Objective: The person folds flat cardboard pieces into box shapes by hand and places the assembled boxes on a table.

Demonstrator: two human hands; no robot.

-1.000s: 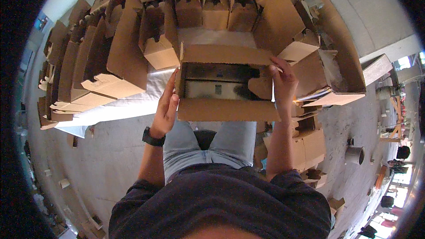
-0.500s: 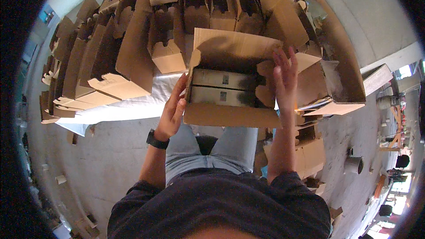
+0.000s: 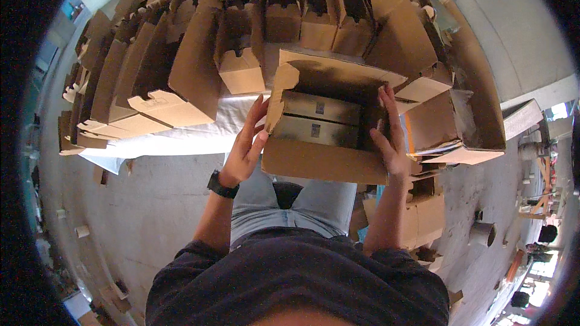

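A grey concrete floor (image 3: 157,205) spreads across the near left and the right of the scene. On its far side stands a table with a white cloth (image 3: 199,125), most of it covered by a crowd of open cardboard cartons (image 3: 193,72) that run from the left around the far side. On the right sits a larger open carton (image 3: 490,93) with crumpled clear plastic inside. The flap-top carton (image 3: 323,162) being handled is at the centre, at the table's near edge, its mouth open and facing upward, its far flap raised and its near flap folded outward. In it, two flat pale boxes (image 3: 329,130) lie side by side, one nearer, one farther. The left hand (image 3: 246,145) grasps that carton's left side, fingers extended along the wall. The right hand (image 3: 391,136) grasps its right side, fingers bent at the edge. A black wristwatch (image 3: 223,185) circles the left wrist. Smallest are the dark square labels (image 3: 315,130), one on each flat box.
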